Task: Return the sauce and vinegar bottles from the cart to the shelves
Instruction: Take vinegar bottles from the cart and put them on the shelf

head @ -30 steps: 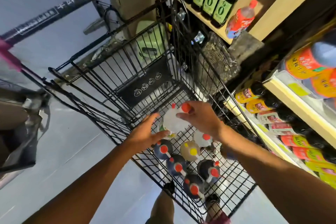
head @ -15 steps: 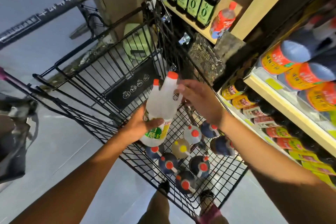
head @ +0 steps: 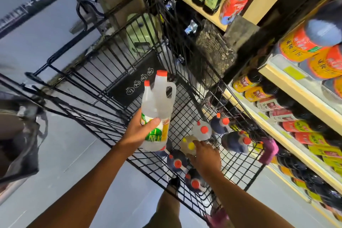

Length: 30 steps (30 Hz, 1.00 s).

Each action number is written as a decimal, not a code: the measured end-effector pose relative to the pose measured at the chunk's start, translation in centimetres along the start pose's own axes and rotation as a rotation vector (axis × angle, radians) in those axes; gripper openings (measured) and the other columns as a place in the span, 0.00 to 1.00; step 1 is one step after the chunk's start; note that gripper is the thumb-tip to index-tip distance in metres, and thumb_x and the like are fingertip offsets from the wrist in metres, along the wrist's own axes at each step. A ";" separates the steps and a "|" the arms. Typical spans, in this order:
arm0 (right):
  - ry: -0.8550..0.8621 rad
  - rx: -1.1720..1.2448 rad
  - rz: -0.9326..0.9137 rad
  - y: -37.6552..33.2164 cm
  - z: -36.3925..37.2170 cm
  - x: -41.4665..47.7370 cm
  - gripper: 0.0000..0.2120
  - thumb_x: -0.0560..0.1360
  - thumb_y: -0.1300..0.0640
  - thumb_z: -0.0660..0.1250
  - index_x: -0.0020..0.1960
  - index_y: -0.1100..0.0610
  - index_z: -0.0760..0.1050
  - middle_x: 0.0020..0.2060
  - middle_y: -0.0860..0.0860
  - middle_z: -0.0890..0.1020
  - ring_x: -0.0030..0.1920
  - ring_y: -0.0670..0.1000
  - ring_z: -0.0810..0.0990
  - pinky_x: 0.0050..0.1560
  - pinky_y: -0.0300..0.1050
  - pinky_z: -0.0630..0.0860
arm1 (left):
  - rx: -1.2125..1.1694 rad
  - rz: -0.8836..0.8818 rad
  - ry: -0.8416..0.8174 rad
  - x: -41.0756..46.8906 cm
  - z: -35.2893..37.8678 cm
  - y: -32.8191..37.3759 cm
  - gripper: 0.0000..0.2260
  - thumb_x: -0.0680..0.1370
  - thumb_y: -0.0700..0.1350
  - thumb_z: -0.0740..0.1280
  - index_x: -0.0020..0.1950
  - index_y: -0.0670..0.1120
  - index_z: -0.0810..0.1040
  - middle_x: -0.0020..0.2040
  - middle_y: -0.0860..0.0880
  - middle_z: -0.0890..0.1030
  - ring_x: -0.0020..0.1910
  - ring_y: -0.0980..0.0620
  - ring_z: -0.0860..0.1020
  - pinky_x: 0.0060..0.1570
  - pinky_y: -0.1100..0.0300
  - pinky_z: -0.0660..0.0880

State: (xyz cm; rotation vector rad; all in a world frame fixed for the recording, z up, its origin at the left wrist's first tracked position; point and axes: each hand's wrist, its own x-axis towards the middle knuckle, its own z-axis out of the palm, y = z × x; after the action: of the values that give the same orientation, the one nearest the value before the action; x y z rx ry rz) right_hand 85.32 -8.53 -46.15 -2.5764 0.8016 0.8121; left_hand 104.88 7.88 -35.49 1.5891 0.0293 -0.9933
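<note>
Vinegar bottle (head: 157,109) gripped by left hand (head: 140,131); right hand (head: 205,155) loosely on yellow-capped bottle (head: 188,144) in cart (head: 103,72).

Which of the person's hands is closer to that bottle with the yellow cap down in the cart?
The right hand. Its fingertips reach the yellow-capped bottle in the cart. The left hand is up and to the left, holding a clear vinegar bottle above the basket.

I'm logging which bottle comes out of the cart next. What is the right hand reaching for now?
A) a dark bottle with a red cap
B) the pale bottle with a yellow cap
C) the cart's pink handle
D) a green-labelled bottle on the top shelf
B: the right hand has its fingertips at the yellow-capped bottle inside the cart.
</note>
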 end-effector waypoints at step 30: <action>0.201 1.014 -0.217 0.6 -15.8 -3.4 0.07 0.77 0.49 0.71 0.46 0.53 0.80 0.42 0.55 0.84 0.38 0.47 0.83 0.37 0.38 0.79 | 0.030 0.098 0.044 -2.6 -0.2 4.5 0.33 0.61 0.72 0.74 0.61 0.61 0.75 0.57 0.53 0.84 0.58 0.49 0.83 0.55 0.51 0.79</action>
State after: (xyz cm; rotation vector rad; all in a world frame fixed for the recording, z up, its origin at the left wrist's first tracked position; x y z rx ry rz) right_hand 89.29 -14.75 -31.71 -1.7724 0.7072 0.0152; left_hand 105.72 7.97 -30.32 1.6241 -0.0328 -0.8869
